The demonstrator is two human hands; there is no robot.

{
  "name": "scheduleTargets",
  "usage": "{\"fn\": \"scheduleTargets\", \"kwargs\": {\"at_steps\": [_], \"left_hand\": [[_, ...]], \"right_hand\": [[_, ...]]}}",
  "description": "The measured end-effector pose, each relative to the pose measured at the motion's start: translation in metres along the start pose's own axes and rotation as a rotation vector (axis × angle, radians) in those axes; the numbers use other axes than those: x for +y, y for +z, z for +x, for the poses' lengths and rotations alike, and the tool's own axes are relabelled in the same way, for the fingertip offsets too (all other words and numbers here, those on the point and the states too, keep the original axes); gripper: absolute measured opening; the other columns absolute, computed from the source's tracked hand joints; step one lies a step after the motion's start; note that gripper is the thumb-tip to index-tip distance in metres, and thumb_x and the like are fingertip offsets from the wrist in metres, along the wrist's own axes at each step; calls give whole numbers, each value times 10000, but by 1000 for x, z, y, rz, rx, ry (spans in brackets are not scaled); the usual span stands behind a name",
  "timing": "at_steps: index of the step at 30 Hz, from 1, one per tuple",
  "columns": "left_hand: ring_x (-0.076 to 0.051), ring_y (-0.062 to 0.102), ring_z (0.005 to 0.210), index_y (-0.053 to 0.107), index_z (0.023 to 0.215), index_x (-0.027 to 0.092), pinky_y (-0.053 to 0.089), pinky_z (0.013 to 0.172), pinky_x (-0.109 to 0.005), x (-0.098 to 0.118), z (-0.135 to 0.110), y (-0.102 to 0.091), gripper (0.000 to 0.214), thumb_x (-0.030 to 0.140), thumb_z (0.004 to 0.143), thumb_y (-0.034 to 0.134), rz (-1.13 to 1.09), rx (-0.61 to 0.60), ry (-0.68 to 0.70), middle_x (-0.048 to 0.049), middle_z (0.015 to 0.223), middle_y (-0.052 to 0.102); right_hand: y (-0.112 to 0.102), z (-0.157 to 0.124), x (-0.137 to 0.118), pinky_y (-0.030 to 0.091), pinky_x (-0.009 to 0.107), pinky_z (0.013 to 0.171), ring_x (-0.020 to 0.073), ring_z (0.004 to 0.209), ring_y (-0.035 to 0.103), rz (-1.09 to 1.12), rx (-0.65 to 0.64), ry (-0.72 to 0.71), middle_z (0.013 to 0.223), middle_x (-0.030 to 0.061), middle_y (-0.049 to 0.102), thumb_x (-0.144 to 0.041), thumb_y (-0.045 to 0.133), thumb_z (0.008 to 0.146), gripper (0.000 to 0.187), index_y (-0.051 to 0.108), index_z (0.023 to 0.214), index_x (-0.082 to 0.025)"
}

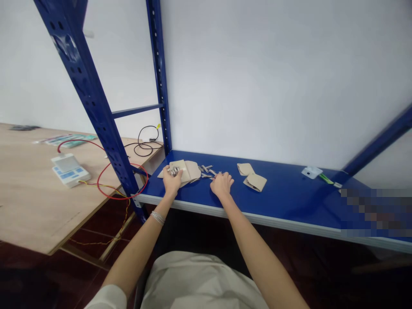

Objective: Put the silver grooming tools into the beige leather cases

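My left hand (171,183) is at the left of the blue shelf, fingers curled around a few small shiny metal pieces (174,171). They are held over a stack of tan paper envelopes (192,170), one with its flap open. Beside the stack lies a loose heap of flat, narrow metal pieces (206,170). My right hand (222,184) reaches to the right edge of this heap, fingers bent down together; its fingertips are partly hidden, so what they pinch is unclear. Two more tan envelopes (255,182) lie to its right, the nearer one bulging slightly open.
The blue shelf (289,201) has a pale front edge and a blue upright post (96,107) at left. Farther right lies a white item with a green strip (312,172). The wooden table (28,206) holds a white-and-blue device (71,169) with red and yellow cables.
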State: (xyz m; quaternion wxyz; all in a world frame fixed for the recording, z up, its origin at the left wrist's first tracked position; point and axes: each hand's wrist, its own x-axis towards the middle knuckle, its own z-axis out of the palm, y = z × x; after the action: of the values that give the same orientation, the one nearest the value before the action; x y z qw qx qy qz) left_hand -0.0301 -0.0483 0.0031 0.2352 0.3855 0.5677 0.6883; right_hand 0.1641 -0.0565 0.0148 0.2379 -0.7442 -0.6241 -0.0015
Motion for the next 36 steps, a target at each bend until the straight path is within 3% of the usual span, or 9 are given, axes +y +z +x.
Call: {"fn": "scheduleTargets", "kwargs": {"at_steps": [18,33,36], "left_hand": [[-201,677,927,487,1169,196,514,890,-368,-13,7,1,556,218,689,767,-24,-3,12,-79,1008,680],[-209,672,910,491,1163,191,505,886,-383,-9,4,0,547,233,689,762,20,-2,22,-86,997,680],[-209,671,914,489,1158,190,507,875,-371,-7,3,0,541,221,690,758,-5,-4,19,-87,998,676]], "right_hand": [[-5,0,-1,324,436,944,338,1120,478,39,-63,12,1164,214,532,-289,496,893,300,699,1032,-117],[-6,1,-2,334,432,934,345,1117,488,28,-93,24,1164,209,539,-286,514,892,286,722,1008,-130],[-7,-1,-2,332,423,923,332,1110,490,-10,-43,-7,1179,215,537,-294,497,905,302,710,1032,-122]]}}
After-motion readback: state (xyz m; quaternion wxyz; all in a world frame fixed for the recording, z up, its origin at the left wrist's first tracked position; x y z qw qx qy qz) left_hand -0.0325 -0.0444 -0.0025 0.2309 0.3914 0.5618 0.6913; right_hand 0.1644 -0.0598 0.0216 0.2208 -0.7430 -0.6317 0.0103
